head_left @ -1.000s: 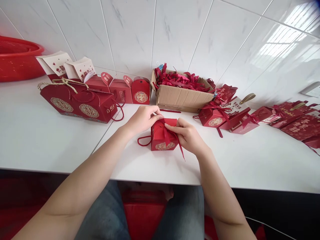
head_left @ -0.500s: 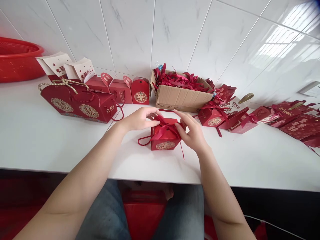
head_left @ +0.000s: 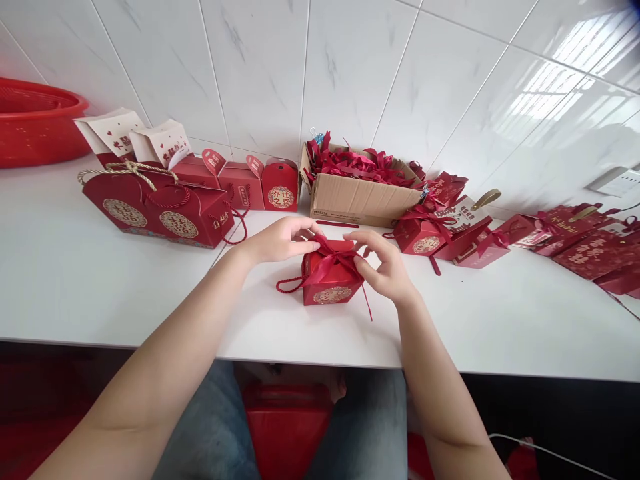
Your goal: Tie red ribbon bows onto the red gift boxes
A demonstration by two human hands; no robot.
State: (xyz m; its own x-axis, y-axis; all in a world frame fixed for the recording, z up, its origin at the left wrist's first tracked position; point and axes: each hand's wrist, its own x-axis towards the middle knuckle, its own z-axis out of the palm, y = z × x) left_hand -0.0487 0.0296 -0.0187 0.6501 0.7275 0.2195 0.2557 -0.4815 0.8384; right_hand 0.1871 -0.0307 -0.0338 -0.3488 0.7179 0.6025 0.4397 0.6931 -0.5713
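A small red gift box (head_left: 325, 293) with a gold round emblem stands on the white table in front of me. On its top lies a dark red ribbon bow (head_left: 333, 257), one thin tail hanging down at the right. My left hand (head_left: 287, 239) pinches the bow's left loop between thumb and fingers. At the other side, my right hand (head_left: 383, 265) has its thumb and curled fingers on the right loop, index finger raised at the back. A twisted red cord (head_left: 287, 287) sticks out from the box's left side.
Behind the box, a cardboard box (head_left: 360, 200) holds many red ribbons. To the left stand a larger red gift box (head_left: 155, 210), several smaller boxes and a red basin (head_left: 40, 127). Several ribboned red boxes (head_left: 423, 237) line the right. The table's front edge (head_left: 310, 363) is near my lap.
My right hand's index finger has curled in and shifted slightly left. The left hand keeps its place at the bow. The whole view has moved a little.
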